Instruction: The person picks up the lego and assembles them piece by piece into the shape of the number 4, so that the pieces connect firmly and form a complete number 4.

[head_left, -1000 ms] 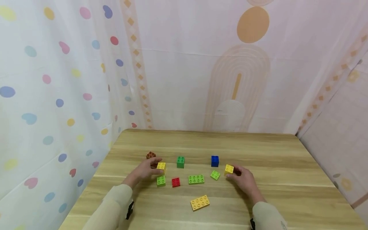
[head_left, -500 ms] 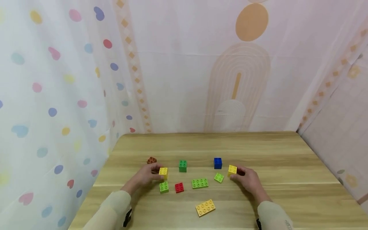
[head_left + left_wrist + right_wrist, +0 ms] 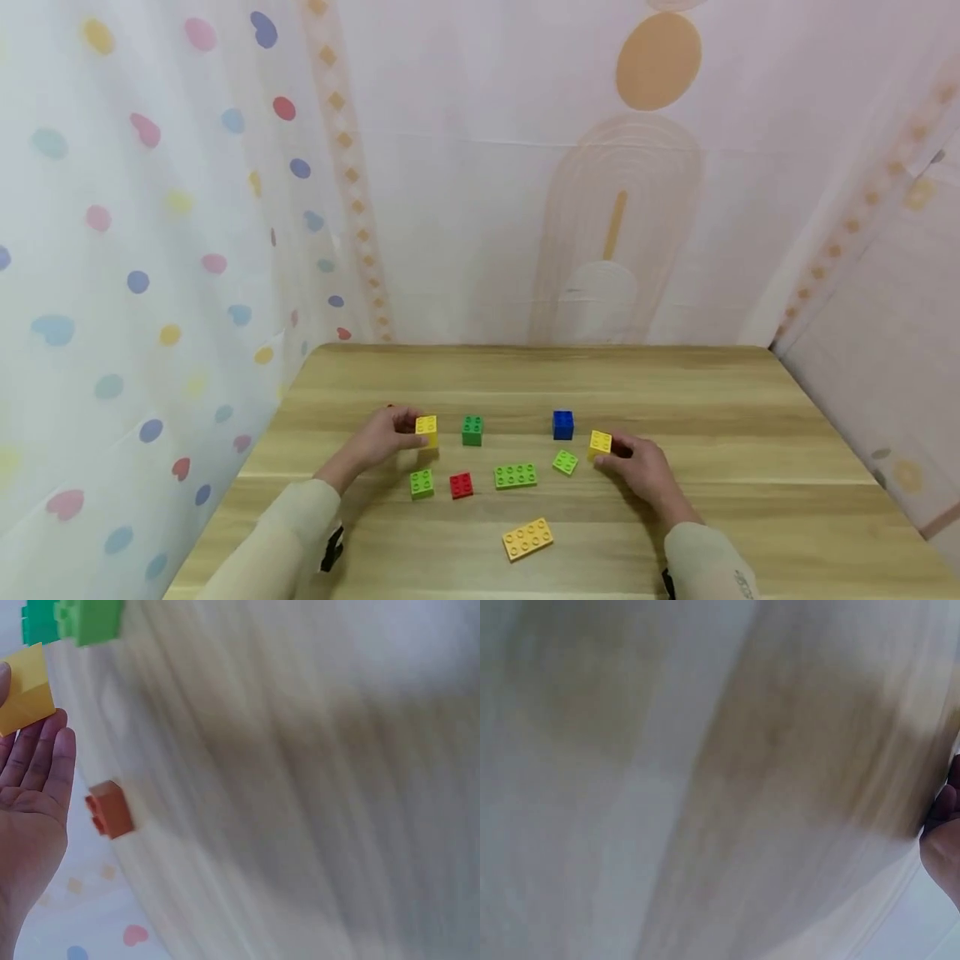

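Note:
In the head view my left hand (image 3: 386,439) pinches a yellow toy building block (image 3: 426,430) between thumb and fingers; the left wrist view shows this yellow block (image 3: 28,688) gripped by the fingertips. It appears raised off the wooden table. A dark green block (image 3: 472,431) stands to its right and a lime block (image 3: 422,484) in front. My right hand (image 3: 641,468) holds another yellow block (image 3: 599,444) at the right, near a blue block (image 3: 562,425) and a small lime block (image 3: 566,462). In the right wrist view only part of the right hand (image 3: 945,847) shows.
A red block (image 3: 461,485), a long lime block (image 3: 515,476) and a long yellow-orange block (image 3: 527,540) lie mid-table. A brown block (image 3: 110,810) is almost hidden behind the left hand in the head view. Patterned curtains (image 3: 480,208) border the wooden table (image 3: 675,379).
My left hand has moved its yellow block up and away from the lime block in front, now covering most of the brown block. The right hand stays about in place. The head view shifts slightly.

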`<state>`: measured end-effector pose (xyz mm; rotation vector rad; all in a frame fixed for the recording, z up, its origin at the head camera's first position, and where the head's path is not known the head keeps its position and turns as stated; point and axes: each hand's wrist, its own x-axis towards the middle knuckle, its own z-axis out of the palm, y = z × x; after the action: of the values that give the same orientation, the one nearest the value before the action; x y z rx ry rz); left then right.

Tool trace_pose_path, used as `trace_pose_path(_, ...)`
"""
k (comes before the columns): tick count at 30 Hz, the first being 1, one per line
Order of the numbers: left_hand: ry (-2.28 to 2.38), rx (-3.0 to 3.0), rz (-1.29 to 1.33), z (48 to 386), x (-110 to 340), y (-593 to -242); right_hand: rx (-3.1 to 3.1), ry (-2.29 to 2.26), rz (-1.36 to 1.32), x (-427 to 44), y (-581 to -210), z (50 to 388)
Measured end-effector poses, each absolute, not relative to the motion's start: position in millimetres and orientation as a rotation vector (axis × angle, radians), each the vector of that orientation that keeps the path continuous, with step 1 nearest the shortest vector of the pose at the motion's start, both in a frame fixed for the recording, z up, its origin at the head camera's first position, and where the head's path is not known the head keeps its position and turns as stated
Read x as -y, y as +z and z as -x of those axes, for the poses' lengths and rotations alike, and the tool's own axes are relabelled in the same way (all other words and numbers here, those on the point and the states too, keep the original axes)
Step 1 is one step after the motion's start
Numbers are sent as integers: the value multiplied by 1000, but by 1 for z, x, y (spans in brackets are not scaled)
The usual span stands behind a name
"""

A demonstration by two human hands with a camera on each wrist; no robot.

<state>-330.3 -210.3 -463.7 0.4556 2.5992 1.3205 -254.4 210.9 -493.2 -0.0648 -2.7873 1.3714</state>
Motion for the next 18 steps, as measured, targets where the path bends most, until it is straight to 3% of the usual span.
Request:
trace_pose_path(11,1372,-2568,-493,340,167,-422,2775,1410,86,-201,-492,258)
trace_pose_path(18,1434,-2486,-579,343,126,-415,2795,1408,79,-202,-492,260)
